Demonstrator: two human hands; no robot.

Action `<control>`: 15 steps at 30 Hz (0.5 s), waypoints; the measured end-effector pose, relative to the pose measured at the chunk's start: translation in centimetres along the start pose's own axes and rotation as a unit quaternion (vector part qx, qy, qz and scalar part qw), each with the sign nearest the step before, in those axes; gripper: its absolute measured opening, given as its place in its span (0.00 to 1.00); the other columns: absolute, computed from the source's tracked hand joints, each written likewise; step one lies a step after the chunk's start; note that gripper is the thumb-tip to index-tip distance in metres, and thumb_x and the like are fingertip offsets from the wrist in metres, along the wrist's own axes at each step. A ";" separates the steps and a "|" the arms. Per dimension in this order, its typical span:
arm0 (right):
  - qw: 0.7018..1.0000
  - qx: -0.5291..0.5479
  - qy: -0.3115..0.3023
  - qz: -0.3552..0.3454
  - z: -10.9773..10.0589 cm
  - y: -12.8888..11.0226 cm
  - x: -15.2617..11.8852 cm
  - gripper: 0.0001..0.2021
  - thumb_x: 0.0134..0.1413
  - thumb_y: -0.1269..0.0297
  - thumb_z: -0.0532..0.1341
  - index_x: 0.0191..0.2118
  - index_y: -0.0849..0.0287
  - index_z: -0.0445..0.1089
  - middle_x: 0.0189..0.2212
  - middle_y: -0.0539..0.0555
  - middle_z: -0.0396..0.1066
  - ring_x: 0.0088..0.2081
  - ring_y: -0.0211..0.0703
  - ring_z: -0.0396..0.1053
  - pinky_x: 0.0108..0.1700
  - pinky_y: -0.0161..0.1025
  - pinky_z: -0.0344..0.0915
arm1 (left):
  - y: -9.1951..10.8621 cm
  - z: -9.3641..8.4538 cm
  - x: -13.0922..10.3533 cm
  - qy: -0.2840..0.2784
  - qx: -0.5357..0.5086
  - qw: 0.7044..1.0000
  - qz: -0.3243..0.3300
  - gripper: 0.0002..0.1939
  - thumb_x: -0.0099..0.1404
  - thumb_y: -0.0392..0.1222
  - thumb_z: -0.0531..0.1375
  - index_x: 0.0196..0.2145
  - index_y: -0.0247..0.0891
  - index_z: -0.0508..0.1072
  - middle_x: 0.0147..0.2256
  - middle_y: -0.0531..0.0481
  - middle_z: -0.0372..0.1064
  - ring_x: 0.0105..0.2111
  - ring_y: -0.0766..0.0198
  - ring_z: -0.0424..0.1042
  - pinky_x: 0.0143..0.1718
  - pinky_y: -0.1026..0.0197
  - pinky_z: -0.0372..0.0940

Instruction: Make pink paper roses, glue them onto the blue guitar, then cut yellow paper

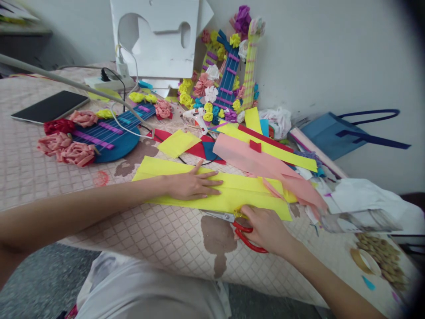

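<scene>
A long folded sheet of yellow crepe paper (242,192) lies across the table in front of me. My left hand (191,184) rests flat on it, fingers spread. At its near edge, my right hand (265,228) is closed, thumb and finger pinched at a small crumpled yellow paper bit (238,213). Red-handled scissors (244,230) lie beside and partly under the right hand, blades pointing left along the sheet's near edge. The hand covers part of the handles. A narrow pink strip (272,188) lies on the sheet's right part.
Beyond the sheet are pink crepe paper (245,153), a yellow strip (292,159) and a white glue gun (197,117). A blue paper guitar (122,139) with flowers lies left, near a laptop (49,106). A clear jar (361,220) and tape roll (363,261) lie right.
</scene>
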State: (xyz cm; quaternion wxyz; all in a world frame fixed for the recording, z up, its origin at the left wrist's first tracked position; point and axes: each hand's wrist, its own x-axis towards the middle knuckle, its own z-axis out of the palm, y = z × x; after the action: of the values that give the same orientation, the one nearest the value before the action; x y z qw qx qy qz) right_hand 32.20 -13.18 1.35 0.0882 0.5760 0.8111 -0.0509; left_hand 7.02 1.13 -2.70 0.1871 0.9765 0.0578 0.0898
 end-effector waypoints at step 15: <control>0.999 0.049 -0.008 0.012 -0.7 -1.5 0.8 0.20 0.46 0.46 0.63 0.36 0.57 0.63 0.31 0.55 0.74 0.34 0.50 0.72 0.32 0.39 0.59 | 0.1 0.1 0.0 0.002 0.020 1.000 0.000 0.21 0.72 0.42 0.46 0.61 0.48 0.57 0.65 0.50 0.46 0.66 0.52 0.37 0.62 0.35 0.24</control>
State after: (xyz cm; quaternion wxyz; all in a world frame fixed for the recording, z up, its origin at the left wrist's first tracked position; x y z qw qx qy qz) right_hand 30.49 -12.74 1.89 0.0672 0.5887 0.8000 -0.0947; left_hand 7.05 0.96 -2.72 0.1676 0.9798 0.0600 0.0910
